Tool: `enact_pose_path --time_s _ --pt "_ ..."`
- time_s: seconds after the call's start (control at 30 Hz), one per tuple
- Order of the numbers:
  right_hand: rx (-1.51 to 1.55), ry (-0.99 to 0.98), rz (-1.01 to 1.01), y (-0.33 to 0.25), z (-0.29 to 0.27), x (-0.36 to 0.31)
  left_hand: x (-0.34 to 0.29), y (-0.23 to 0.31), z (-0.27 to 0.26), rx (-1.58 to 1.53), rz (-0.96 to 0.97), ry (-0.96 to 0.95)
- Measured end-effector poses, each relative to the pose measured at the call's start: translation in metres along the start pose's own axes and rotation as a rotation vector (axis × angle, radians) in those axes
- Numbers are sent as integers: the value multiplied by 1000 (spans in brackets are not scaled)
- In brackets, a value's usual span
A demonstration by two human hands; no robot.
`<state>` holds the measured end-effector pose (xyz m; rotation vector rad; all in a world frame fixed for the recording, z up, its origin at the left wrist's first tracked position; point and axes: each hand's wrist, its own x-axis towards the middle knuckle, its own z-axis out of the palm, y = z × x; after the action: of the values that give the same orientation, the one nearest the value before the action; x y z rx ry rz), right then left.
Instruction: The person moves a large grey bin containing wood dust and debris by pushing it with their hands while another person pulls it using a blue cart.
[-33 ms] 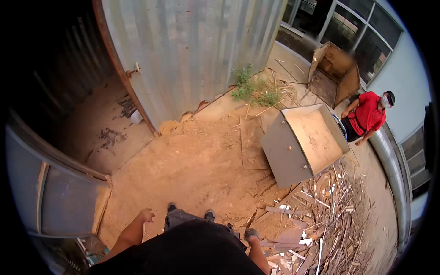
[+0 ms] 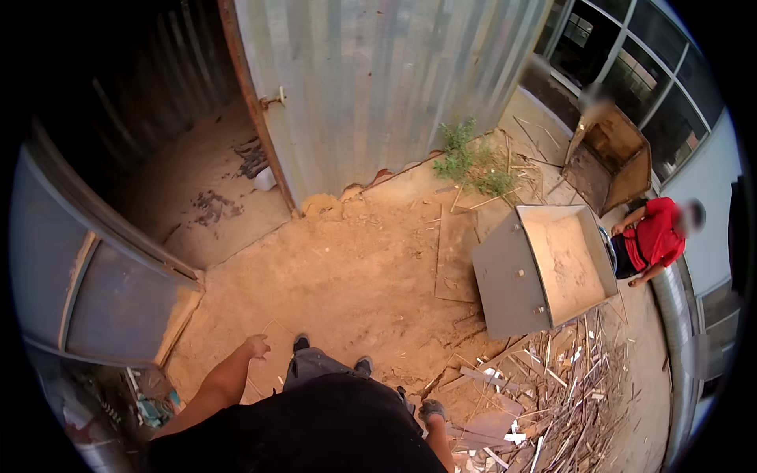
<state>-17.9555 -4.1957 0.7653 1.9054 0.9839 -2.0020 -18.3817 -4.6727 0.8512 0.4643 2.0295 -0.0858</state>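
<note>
My left hand [image 2: 256,347] is held out bare over the sandy ground, with its fingers partly stretched and nothing seen in it. The nearest things are my own shoes [image 2: 300,342] to its right. At my right side hangs my right hand [image 2: 431,410], which looks dark grey, as if gloved. Its fingers are too small to make out, and no held thing shows. Scrap wood [image 2: 568,394] lies in a heap to the right of that hand. Ahead on the right stands a grey box-shaped cart [image 2: 512,276], filled with sawdust-like tan material [image 2: 564,260].
A corrugated metal door [image 2: 378,87] stands ahead, beside a dark doorway. Past the cart are a person in a red shirt [image 2: 661,232] and a rusty open bin [image 2: 611,158]. A flat board [image 2: 456,252] lies left of the cart. A silver duct [image 2: 680,339] runs along the right wall.
My view has turned a little left, so the door, cart and person sit farther right and lower. My left hand is still held out; my right hand still hangs at my side.
</note>
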Motion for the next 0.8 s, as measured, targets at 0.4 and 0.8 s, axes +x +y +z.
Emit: enact_pose_path --time_s 0.4,0.8 --pt "-822 -227 -488 -11 -10 -28 -31 -6 13 -503 -157 465" --pt "-196 -178 -161 -39 11 -3 -60 -20 239 -1265 -130 -214"
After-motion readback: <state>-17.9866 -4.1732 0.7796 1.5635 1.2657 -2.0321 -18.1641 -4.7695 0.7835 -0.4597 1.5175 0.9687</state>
